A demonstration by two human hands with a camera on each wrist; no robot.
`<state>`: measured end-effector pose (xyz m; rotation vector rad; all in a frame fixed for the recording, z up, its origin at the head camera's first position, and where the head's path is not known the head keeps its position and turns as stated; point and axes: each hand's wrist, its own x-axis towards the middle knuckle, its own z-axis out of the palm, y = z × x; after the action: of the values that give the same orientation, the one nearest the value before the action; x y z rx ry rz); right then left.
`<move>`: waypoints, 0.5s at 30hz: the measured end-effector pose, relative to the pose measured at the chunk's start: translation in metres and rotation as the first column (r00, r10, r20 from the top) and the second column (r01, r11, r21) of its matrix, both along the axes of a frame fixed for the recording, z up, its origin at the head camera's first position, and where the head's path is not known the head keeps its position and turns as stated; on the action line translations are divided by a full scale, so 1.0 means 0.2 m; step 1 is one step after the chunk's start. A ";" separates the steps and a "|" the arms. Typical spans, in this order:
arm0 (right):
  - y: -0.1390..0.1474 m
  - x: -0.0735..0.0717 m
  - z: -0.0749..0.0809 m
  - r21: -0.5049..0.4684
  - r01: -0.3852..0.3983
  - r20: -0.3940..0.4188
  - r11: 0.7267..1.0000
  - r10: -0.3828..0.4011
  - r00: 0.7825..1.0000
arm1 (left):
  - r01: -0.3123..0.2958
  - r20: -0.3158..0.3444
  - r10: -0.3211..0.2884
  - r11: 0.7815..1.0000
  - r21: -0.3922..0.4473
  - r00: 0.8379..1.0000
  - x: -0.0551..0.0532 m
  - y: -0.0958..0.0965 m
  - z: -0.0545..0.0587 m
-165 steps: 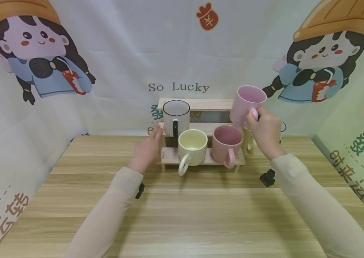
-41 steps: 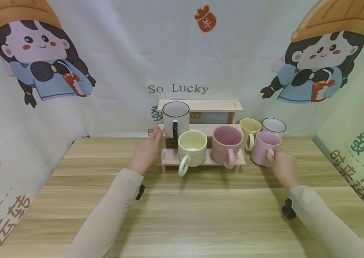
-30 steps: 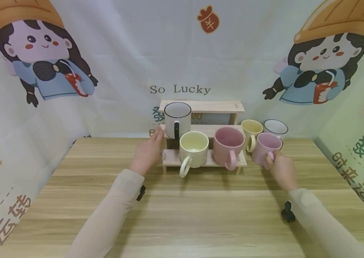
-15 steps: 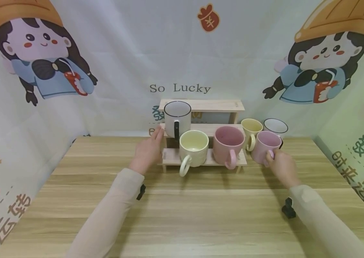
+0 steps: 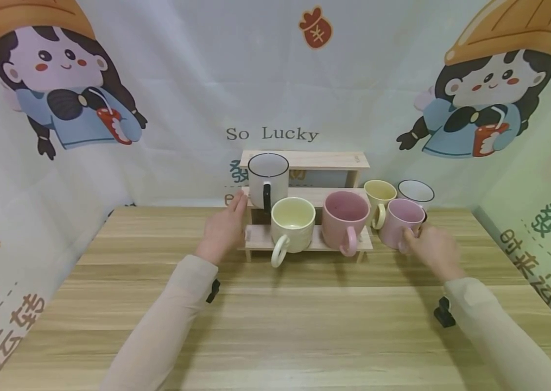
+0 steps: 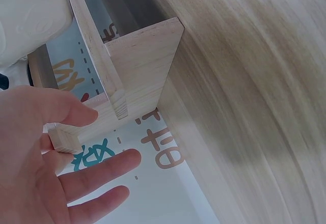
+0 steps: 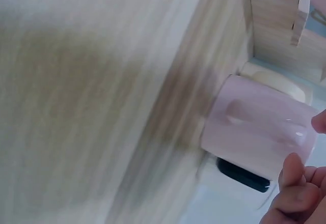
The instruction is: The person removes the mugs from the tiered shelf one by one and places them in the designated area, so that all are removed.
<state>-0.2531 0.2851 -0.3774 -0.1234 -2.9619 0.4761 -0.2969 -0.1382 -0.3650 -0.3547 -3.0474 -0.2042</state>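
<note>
My left hand (image 5: pixel 221 231) is at the left end of a small tiered wooden rack (image 5: pixel 326 158), with straight fingers. In the left wrist view its thumb and fingers are spread around the end of a shelf. My right hand (image 5: pixel 434 252) is beside the handle of a lilac mug (image 5: pixel 397 227), which stands upright on the table right of the rack. In the right wrist view, thumb and fingers are apart near that mug's handle (image 7: pixel 294 135). A cream mug (image 5: pixel 292 225) and a pink mug (image 5: pixel 345 221) sit on the lowest shelf, a white black-rimmed mug (image 5: pixel 268 179) on the middle one.
Behind the lilac mug stand a yellow mug (image 5: pixel 379 193) and another white black-rimmed mug (image 5: pixel 416 191), close together. A printed cloth (image 5: pixel 182 108) hangs behind and at both sides of the wooden table (image 5: pixel 275 336).
My right hand has carried the lilac mug down from over the rack to the table on the right. Just now its fingers loosened and shifted slightly right. The left hand has stayed in place.
</note>
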 end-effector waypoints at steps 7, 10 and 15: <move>-0.03 0.01 0.06 0.048 -0.012 0.053 0.999 0.009 0.999 | 0.006 0.008 -0.006 1.000 -0.008 1.000 0.01 0.00 0.00; -0.05 0.01 0.09 0.048 -0.037 0.086 0.998 0.032 0.996 | 0.004 0.004 -0.004 1.000 -0.006 1.000 0.00 0.00 0.00; -0.08 0.01 0.14 0.042 -0.075 0.054 0.996 0.072 0.996 | -0.002 0.004 0.002 1.000 -0.010 1.000 0.00 0.00 0.00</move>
<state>-0.2512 0.2682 -0.3493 -0.0224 -3.0347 0.4230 -0.2973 -0.1385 -0.3653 -0.3528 -3.0532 -0.1896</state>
